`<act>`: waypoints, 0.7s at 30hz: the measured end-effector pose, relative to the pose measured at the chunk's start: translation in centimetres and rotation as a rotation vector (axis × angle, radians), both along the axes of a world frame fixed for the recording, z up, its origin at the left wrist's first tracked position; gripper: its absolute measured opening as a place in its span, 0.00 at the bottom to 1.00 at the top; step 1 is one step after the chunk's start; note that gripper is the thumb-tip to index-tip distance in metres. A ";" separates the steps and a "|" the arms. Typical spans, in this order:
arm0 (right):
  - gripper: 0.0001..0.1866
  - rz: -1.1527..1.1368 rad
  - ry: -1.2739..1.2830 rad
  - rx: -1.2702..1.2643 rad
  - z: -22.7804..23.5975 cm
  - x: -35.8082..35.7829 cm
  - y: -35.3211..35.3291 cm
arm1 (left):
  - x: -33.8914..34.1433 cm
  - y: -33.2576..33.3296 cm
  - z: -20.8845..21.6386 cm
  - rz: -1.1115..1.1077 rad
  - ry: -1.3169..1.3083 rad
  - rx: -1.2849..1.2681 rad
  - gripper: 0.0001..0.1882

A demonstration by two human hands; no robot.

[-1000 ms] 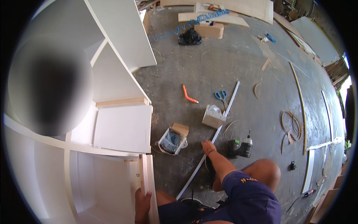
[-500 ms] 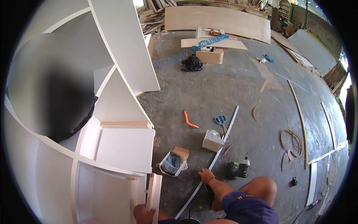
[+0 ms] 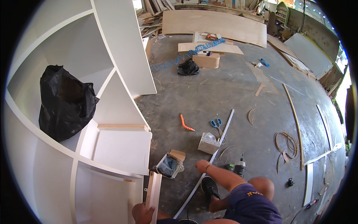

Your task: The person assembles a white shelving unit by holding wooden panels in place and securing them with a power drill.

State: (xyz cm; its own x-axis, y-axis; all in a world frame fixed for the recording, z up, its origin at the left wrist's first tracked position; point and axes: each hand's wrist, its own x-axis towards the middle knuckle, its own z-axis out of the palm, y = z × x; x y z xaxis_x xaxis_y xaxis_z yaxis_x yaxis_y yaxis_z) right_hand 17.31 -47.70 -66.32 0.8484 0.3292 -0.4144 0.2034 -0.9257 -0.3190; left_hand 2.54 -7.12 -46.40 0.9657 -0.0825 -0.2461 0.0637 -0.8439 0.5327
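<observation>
My left hand (image 3: 143, 214) is closed around the lower end of a narrow white board with a bare wood edge (image 3: 153, 191), at the opening of the white cabinet (image 3: 73, 175). My right hand (image 3: 202, 166) is over the floor beside a long white strip (image 3: 193, 192); its fingers point down and away, so what is in them cannot be seen. To its left sits an open carton (image 3: 169, 164) with a plastic bag of small dark pieces. Just above the hand stands a small box with clear plastic (image 3: 209, 143), touching or against the strip.
A cordless drill (image 3: 239, 167) lies partly behind my right forearm. Blue-handled scissors (image 3: 216, 124) and an orange bent tube (image 3: 185, 123) are on the floor. A black bag (image 3: 67, 106) rests in the cabinet; coiled edging (image 3: 286, 145) and long strips lie right.
My right hand has lifted off the white strip and shifted up and left toward the carton. My left hand stays on the board. The view has tilted slightly, and my black shoe now shows.
</observation>
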 end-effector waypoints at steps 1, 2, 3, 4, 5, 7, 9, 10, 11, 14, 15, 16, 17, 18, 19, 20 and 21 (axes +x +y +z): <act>0.12 0.038 -0.010 0.000 2.5 1.2 -1.2 | 0.3 -0.7 1.4 0.002 0.000 -0.034 0.17; 0.12 0.040 -0.034 -0.001 4.9 2.3 -2.8 | 0.5 -0.8 1.3 -0.012 -0.003 -0.053 0.18; 0.12 0.051 -0.056 0.003 6.9 3.2 -4.3 | 0.6 -0.8 0.9 -0.018 -0.006 -0.068 0.19; 0.10 0.042 -0.085 -0.047 8.9 3.6 -5.9 | 0.7 -0.7 0.9 -0.029 -0.009 -0.080 0.20; 0.09 0.031 -0.119 -0.099 10.8 4.0 -7.8 | 0.8 -0.9 1.0 -0.033 -0.018 -0.030 0.20; 0.09 -0.028 -0.155 -0.121 12.9 3.9 -12.3 | 0.7 -1.6 1.7 -0.035 -0.028 0.067 0.21; 0.10 -0.084 -0.128 -0.214 14.5 3.0 -16.1 | 0.8 -1.9 2.4 -0.011 0.013 0.087 0.21; 0.10 -0.075 -0.070 -0.278 14.6 2.2 -18.0 | 0.8 -2.1 2.5 -0.001 0.037 0.096 0.22; 0.11 -0.065 -0.013 -0.343 14.4 1.3 -19.4 | 0.7 -2.1 2.1 0.012 0.028 0.061 0.22; 0.12 -0.149 0.093 -0.239 13.8 -1.8 -20.8 | 0.5 -1.5 1.1 0.037 0.014 -0.001 0.23; 0.13 -0.180 0.135 -0.199 13.7 -2.4 -20.7 | 0.4 -1.5 1.3 0.033 0.012 0.001 0.24; 0.14 -0.212 0.178 -0.159 13.5 -2.8 -20.6 | 0.4 -1.4 1.4 0.029 0.010 0.004 0.24; 0.14 -0.232 0.174 -0.131 12.8 -3.2 -20.9 | 0.3 -1.2 1.3 0.007 -0.008 0.036 0.24; 0.15 -0.252 0.168 -0.101 11.9 -3.3 -21.0 | 0.4 -1.0 0.9 -0.015 -0.029 0.069 0.25; 0.15 -0.273 0.161 -0.072 11.3 -3.4 -21.2 | 0.4 -0.8 0.8 -0.038 -0.050 0.102 0.25; 0.16 -0.260 0.172 -0.070 11.5 -3.2 -20.6 | 0.4 -0.7 0.8 -0.028 -0.043 0.087 0.25; 0.16 -0.248 0.183 -0.068 11.7 -3.1 -19.8 | 0.4 -0.6 0.9 -0.018 -0.036 0.071 0.25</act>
State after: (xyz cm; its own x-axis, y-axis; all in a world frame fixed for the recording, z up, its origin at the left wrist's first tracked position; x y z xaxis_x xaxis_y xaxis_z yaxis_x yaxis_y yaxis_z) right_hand 14.20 -67.51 -54.65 0.8086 0.0884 -0.5817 -0.0860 -0.9603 -0.2655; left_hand 2.98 -7.76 -45.49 0.9726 -0.0834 -0.2169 0.0300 -0.8805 0.4730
